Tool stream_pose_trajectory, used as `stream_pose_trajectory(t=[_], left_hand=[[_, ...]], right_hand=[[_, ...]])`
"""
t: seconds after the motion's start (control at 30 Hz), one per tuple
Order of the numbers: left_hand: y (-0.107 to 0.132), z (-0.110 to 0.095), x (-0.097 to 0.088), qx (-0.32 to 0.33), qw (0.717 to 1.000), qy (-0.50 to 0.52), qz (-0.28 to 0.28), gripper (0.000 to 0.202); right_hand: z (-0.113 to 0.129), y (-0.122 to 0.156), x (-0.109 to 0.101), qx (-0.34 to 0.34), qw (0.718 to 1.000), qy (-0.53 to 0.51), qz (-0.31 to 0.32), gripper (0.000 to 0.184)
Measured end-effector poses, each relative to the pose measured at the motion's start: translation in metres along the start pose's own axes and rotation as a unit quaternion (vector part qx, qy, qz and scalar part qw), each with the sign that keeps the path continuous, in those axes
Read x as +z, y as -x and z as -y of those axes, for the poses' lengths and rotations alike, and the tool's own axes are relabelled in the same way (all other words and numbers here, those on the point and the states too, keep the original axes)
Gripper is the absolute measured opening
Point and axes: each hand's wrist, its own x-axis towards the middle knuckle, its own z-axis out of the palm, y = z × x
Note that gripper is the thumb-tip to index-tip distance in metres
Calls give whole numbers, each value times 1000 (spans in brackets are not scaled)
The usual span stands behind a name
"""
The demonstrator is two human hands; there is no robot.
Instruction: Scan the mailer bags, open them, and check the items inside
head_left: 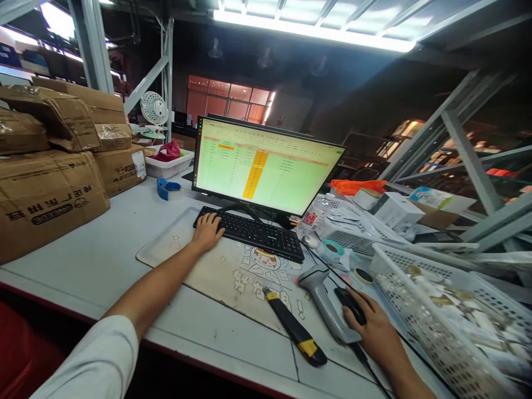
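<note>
My left hand (208,231) rests on the left end of a black keyboard (257,234), its fingers stretched over the keys. At the right, my right hand (369,321) is curled over a black computer mouse (350,306). A grey barcode scanner (328,302) lies just left of the mouse, its cable running towards the front edge. Left of the scanner is a black and yellow utility knife (294,327), lying on the printed desk mat (233,288). Behind the keyboard stands a monitor (266,166) with a spreadsheet that has an orange column.
Cardboard boxes (50,199) are stacked at the left. A blue tape dispenser (168,189) and a white basket (170,169) with a red bag stand near the monitor. On the right, a white perforated basket (419,316) holds many small items. Tape rolls (333,248) lie behind the mouse.
</note>
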Motion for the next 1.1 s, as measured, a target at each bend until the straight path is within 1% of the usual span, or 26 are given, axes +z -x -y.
stream_pose_trajectory(t=[0.07, 0.13, 0.23, 0.3, 0.47, 0.7, 0.83, 1.0, 1.1], left_hand=[[7, 0, 5, 23, 999, -42, 23, 51], [11, 1, 8, 27, 995, -81, 48, 57], [11, 3, 9, 2, 992, -98, 77, 62], [10, 6, 10, -12, 991, -98, 89, 64], [8, 10, 13, -26, 990, -98, 95, 67], [10, 8, 11, -25, 990, -99, 100, 66], [10, 9, 11, -24, 990, -97, 98, 67], [10, 10, 12, -27, 991, -95, 90, 67], [9, 10, 12, -36, 990, -96, 98, 68]], right_hand=[[-2, 0, 1, 3, 1000, -2, 4, 61], [-1, 1, 0, 10, 1000, -4, 10, 60], [3, 2, -2, 22, 1000, -7, 13, 57], [5, 2, -3, 18, 1000, -9, 10, 56], [5, 2, -2, 12, 1000, -3, 6, 58], [2, 1, -1, 18, 1000, 17, 15, 61], [2, 1, -2, 11, 1000, 4, 14, 62], [2, 1, -2, 22, 1000, -7, 19, 61], [1, 1, -1, 20, 999, -19, 21, 61]])
